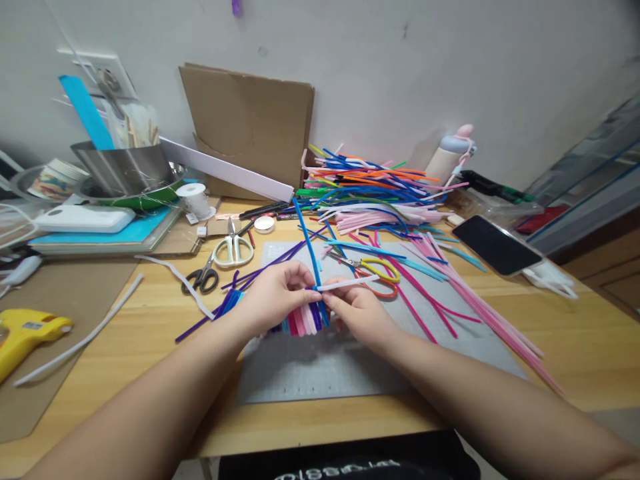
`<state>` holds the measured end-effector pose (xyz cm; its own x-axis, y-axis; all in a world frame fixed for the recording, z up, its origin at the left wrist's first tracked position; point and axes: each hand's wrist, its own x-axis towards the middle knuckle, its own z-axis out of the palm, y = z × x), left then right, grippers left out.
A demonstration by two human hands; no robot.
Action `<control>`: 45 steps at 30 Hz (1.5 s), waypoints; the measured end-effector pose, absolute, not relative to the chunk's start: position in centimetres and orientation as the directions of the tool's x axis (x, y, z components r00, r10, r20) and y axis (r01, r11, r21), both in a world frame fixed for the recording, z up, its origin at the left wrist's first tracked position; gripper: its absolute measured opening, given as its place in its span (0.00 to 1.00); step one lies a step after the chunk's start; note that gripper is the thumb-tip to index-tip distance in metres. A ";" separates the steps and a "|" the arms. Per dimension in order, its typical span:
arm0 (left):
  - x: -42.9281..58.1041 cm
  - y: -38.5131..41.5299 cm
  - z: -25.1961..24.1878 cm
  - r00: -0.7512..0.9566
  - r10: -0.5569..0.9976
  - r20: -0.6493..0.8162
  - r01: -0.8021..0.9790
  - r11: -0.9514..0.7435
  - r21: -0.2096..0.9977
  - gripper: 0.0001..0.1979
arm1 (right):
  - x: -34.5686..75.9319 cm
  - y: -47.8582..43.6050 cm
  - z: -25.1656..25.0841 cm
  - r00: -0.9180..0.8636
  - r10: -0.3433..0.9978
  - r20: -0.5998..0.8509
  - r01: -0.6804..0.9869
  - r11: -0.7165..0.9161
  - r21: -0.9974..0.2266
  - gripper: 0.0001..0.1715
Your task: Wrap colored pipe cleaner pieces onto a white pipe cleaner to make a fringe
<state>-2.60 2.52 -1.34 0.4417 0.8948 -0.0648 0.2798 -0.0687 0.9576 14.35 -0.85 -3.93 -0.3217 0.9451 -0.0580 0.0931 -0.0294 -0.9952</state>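
A row of fuzzy sticks [304, 321] in pink, white, purple and blue is held over the gray mat [320, 377], close to the middle of the tabletop's [590, 360] front edge. A long blue stick [306, 233] stands up at the row's right end, and a white strip [350, 283] pokes out to the right. The left hand [283, 293] has its grip pinched closed on the row. The right hand [363, 312] has its grip closed too, thumb and finger on the low part of the blue stick; whether it pinches the white strip as well cannot be told.

The mat is flat, and the tabletop is light wood with stripes in it. Loose pink sticks [480, 303] lie from the mat toward the right edge. A dark phone [497, 245] is near that edge, farther back. A big heap of colored sticks [375, 193] sits along the back edge, and brown cardboard [245, 127] leans on the pale gray wall [380, 53]. At the back left corner is a metal pot [125, 172], with a wall socket [114, 75] above it. By the left edge, a yellow glue gun [30, 333] lies on a brown board [60, 380].
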 end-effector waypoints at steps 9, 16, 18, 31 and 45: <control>-2.3 2.3 -1.2 0.500 0.866 -0.005 0.262 -0.146 0.954 0.07 | 14.2 -0.8 -3.5 -0.266 0.951 -0.157 -0.027 -0.170 -0.985 0.09; -2.4 2.6 -1.5 0.498 0.866 -0.044 0.279 -0.112 0.954 0.08 | 14.4 -1.0 -3.3 -0.242 0.967 -0.075 0.076 -0.058 -0.995 0.08; -2.4 2.6 -1.6 0.499 0.865 -0.050 0.304 -0.121 0.945 0.09 | 14.4 -1.0 -3.2 -0.240 0.969 -0.053 0.101 -0.030 -0.994 0.08; -2.8 2.4 -0.3 0.380 0.924 -0.038 0.403 -0.128 0.906 0.09 | 14.7 -0.3 -2.9 -0.139 0.965 -0.222 -0.097 -0.236 -0.967 0.06; -2.0 0.6 -0.7 0.594 0.649 0.475 0.584 -0.754 0.300 0.08 | 14.0 -2.2 -1.6 -0.680 0.633 -0.370 -0.400 -0.743 -0.537 0.10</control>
<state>-1.99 0.56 -0.73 0.5944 0.6491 0.4747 0.5840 -0.7542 0.3001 13.99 -2.16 -1.61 -0.6801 0.6329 -0.3701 -0.3997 -0.7432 -0.5365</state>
